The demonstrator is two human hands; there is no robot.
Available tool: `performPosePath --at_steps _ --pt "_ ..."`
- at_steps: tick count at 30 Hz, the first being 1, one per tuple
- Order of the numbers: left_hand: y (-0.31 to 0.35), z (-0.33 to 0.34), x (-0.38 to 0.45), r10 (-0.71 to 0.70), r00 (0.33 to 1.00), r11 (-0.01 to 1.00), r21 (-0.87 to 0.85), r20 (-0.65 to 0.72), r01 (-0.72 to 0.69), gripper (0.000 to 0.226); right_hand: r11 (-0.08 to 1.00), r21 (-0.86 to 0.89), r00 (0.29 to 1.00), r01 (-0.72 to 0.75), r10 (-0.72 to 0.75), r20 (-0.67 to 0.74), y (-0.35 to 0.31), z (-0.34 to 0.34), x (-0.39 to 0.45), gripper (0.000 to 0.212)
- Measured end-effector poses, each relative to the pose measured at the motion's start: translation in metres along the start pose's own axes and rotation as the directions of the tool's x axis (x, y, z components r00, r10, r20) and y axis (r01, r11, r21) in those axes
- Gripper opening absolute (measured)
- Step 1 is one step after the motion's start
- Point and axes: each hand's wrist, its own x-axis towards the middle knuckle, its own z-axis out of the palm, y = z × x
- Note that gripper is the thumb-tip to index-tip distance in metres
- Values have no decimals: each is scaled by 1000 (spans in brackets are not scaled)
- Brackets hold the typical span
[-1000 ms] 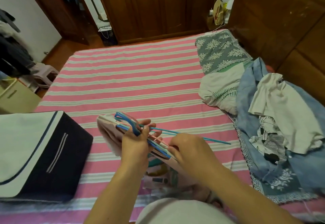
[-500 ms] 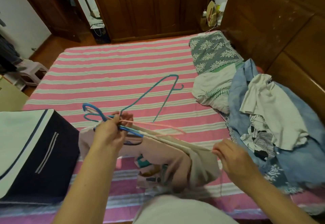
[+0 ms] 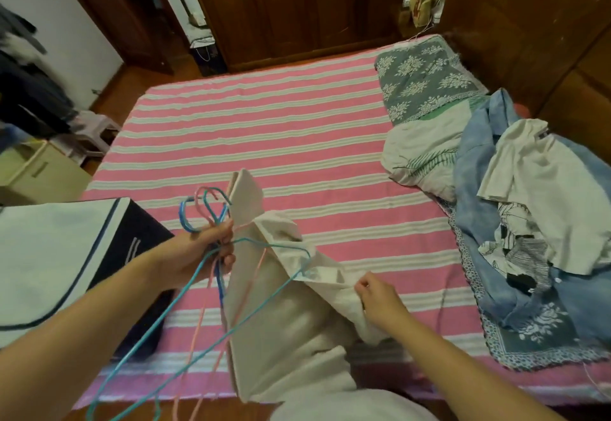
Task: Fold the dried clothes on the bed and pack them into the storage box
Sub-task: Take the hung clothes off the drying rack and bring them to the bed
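Left hand [image 3: 201, 252]: fingers curled round the hooks of a bundle of wire hangers [image 3: 211, 212], blue, teal and pink; right hand [image 3: 377, 295]: pinching the cream garment [image 3: 284, 314] hanging from them above the striped bed [image 3: 264, 129]. Storage box [image 3: 59, 255], dark with white lid: on the bed, left of the hangers; no legible writing. Heap of clothes [image 3: 535, 195]: right side, beside a floral pillow [image 3: 426, 79].

We see the left hand [image 3: 198, 252] gripping what look like 3 wire hangers [image 3: 211, 209], blue, teal and pink. The right hand [image 3: 380, 298] pinches a cream garment [image 3: 281, 314] above the striped bed [image 3: 281, 129]. The storage box [image 3: 59, 261] sits left; piled clothes [image 3: 529, 205] lie right.
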Motion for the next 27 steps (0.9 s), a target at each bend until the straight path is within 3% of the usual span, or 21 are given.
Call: performPosePath --at_steps 6,8,11,14,17,19,22,27 --pt "-2 4 -41 2 992 994 109 123 -15 33 975 -87 979 -205 206 -4 26 14 27 28" --pt "-19 -3 -70 75 997 997 28 21 -75 17 955 -214 971 -203 224 78 27 46 31 26" --pt "-14 15 -64 138 990 988 71 6 -138 25 955 -210 965 -209 237 117 35 60 23 22" --pt "0 7 -68 143 986 987 60 82 -149 35 943 -134 950 -305 292 -106 30 49 23 17" --pt "3 -27 -75 147 984 984 84 105 -156 52 901 59 854 -430 427 -297 25 1 30 30" --pt "3 -42 -74 159 987 964 212 17 -159 43 889 225 826 -398 454 -334 18 -35 28 34" --pt "-2 -41 -52 231 960 931 322 -159 -171 26 918 288 776 -272 386 -499 -11 -79 32 30" --pt "3 7 19 290 909 953 172 -298 -248 11 994 106 699 18 63 -712 -95 -137 3 26"
